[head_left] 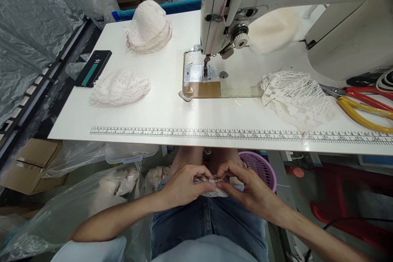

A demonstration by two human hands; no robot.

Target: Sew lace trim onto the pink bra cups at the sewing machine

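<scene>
Over the lap, below the table's front edge, my left hand (189, 185) and my right hand (241, 184) pinch a small piece of white lace fabric (215, 193) between thumbs and fingers. Both hands are closed on it, close together, and part of the fabric is hidden behind the fingers. On the white sewing table, a lace piece (119, 89) lies at the left and a cream fabric cap (149, 24) with frayed edges sits behind it. More white lace (291, 96) with loose strands lies right of the needle plate (199, 73).
The sewing machine (227, 12) stands over the table. Red-handled and yellow-handled scissors (362, 108) lie at the right, a dark phone (93, 68) at the left. A printed ruler (239, 135) runs along the front edge. A purple basket (260, 168) and plastic bags (101, 196) are below.
</scene>
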